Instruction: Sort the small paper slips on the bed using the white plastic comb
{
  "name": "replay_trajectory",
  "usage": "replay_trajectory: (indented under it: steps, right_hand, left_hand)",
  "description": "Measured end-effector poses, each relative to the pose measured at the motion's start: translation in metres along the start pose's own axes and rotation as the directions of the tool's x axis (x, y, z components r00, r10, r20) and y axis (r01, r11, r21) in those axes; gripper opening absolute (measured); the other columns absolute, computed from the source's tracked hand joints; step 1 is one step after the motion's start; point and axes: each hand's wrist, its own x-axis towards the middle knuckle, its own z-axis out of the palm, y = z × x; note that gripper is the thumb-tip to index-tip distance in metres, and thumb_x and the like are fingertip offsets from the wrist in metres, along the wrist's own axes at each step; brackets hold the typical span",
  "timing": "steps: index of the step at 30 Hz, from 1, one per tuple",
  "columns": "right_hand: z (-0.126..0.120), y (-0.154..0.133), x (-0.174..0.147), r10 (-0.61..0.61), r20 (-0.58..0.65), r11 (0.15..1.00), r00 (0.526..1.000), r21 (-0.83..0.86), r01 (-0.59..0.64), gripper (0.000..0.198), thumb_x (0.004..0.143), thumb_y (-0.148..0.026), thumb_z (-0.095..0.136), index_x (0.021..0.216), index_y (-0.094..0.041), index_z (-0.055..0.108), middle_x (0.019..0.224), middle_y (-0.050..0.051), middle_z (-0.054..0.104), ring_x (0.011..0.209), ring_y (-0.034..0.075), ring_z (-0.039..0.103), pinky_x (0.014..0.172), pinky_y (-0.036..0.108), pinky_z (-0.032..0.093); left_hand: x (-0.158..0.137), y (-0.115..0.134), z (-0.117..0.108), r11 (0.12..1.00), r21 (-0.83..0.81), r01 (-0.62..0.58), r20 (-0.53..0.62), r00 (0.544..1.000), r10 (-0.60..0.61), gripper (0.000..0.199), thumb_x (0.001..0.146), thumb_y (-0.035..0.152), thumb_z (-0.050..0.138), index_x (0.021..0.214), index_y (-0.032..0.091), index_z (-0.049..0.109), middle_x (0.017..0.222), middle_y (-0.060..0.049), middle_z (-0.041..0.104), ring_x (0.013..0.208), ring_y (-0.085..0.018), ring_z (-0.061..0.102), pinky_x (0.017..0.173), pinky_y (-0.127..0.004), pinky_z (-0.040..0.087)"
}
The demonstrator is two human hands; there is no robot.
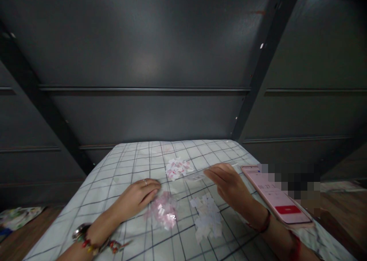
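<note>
My left hand [140, 193] rests on the checked cloth with its fingers stretched out and holds nothing. Close by its fingertips lies a shiny clear bag with pink pieces [164, 210] inside. My right hand [227, 182] is closed, fingertips pressed together at the end of a clear plastic bag [195, 176] that lies nearly flat. Beyond that bag sits a small pile of white paper scraps with pink marks [178, 168]. Nearer to me, between my hands, is a pile of plain whitish scraps [208, 217].
A white cloth with dark grid lines [143, 154] covers the table. At its right edge lies a pink phone [276, 196] with a timer on screen. Dark panels with metal bars [143, 115] stand behind the table. Wooden floor [25, 234] shows at the lower left.
</note>
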Motion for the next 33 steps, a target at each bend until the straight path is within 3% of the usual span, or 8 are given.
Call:
replay_trajectory:
  steps: [5, 11, 17, 22, 26, 30, 33]
  right_hand:
    - [-0.008, 0.0, -0.001, 0.012, -0.06, 1.0, 0.998, 0.014, -0.011, 0.04, 0.07, 0.008, 0.034, 0.096, -0.016, 0.053, 0.08, 0.004, 0.06, 0.077, 0.017, 0.05, 0.068, 0.031, 0.043]
    - [-0.008, -0.001, -0.001, 0.049, 0.001, 0.999, 0.999, 0.024, -0.049, 0.04, 0.068, 0.009, 0.033, 0.091, -0.018, 0.053, 0.076, 0.003, 0.058, 0.071, 0.017, 0.049, 0.063, 0.03, 0.042]
    - [-0.015, 0.001, -0.001, 0.038, -0.015, 0.999, 0.999, -0.024, -0.039, 0.043, 0.068, 0.008, 0.035, 0.1, -0.015, 0.052, 0.083, 0.006, 0.059, 0.078, 0.018, 0.05, 0.068, 0.033, 0.044]
    - [-0.013, -0.004, 0.001, 0.045, 0.024, 0.999, 0.999, -0.014, -0.045, 0.04, 0.068, 0.008, 0.033, 0.092, -0.016, 0.053, 0.076, 0.004, 0.059, 0.071, 0.017, 0.05, 0.063, 0.032, 0.045]
    - [-0.012, -0.012, 0.003, -0.004, -0.012, 0.997, 1.0, 0.071, 0.005, 0.041, 0.069, 0.008, 0.032, 0.094, -0.016, 0.054, 0.078, 0.004, 0.06, 0.075, 0.017, 0.051, 0.068, 0.032, 0.046]
    - [-0.012, -0.011, 0.001, 0.005, -0.058, 1.0, 0.998, 0.0, -0.005, 0.04, 0.072, 0.007, 0.033, 0.099, -0.015, 0.053, 0.082, 0.005, 0.062, 0.08, 0.018, 0.051, 0.071, 0.034, 0.047]
    - [-0.011, -0.009, 0.0, 0.02, -0.026, 1.0, 0.999, -0.004, -0.02, 0.038, 0.072, 0.007, 0.034, 0.095, -0.015, 0.054, 0.079, 0.005, 0.061, 0.076, 0.018, 0.051, 0.068, 0.033, 0.047]
  left_hand:
    - [0.0, -0.002, 0.002, 1.0, 0.004, -0.007, 0.005, 1.0, 0.007, 0.023, 0.094, 0.022, 0.037, 0.102, 0.019, 0.058, 0.103, -0.005, 0.065, 0.093, -0.017, 0.061, 0.083, -0.032, 0.049]
    - [-0.001, -0.002, 0.001, 1.0, 0.008, -0.009, 0.001, 1.0, 0.009, 0.023, 0.094, 0.023, 0.036, 0.102, 0.019, 0.058, 0.102, -0.005, 0.065, 0.093, -0.017, 0.061, 0.083, -0.032, 0.05]
    - [-0.001, -0.001, 0.001, 1.0, 0.0, -0.011, -0.007, 1.0, 0.011, 0.023, 0.094, 0.023, 0.037, 0.102, 0.02, 0.058, 0.101, -0.004, 0.065, 0.092, -0.017, 0.061, 0.083, -0.032, 0.05]
    - [0.0, -0.001, 0.001, 1.0, 0.0, -0.005, 0.006, 1.0, 0.005, 0.024, 0.094, 0.022, 0.036, 0.102, 0.019, 0.058, 0.102, -0.004, 0.065, 0.093, -0.016, 0.061, 0.083, -0.031, 0.05]
    - [0.001, -0.001, 0.0, 1.0, 0.0, -0.01, 0.007, 1.0, 0.01, 0.024, 0.094, 0.022, 0.036, 0.103, 0.02, 0.058, 0.102, -0.004, 0.065, 0.093, -0.016, 0.061, 0.083, -0.031, 0.05]
    - [0.001, -0.001, 0.0, 1.0, 0.006, -0.011, 0.003, 1.0, 0.011, 0.025, 0.094, 0.022, 0.036, 0.102, 0.019, 0.059, 0.102, -0.004, 0.066, 0.093, -0.016, 0.061, 0.083, -0.031, 0.05]
    - [0.001, -0.002, 0.001, 1.0, 0.01, -0.013, -0.003, 1.0, 0.013, 0.024, 0.094, 0.022, 0.036, 0.102, 0.019, 0.059, 0.102, -0.004, 0.066, 0.093, -0.016, 0.061, 0.083, -0.031, 0.05]
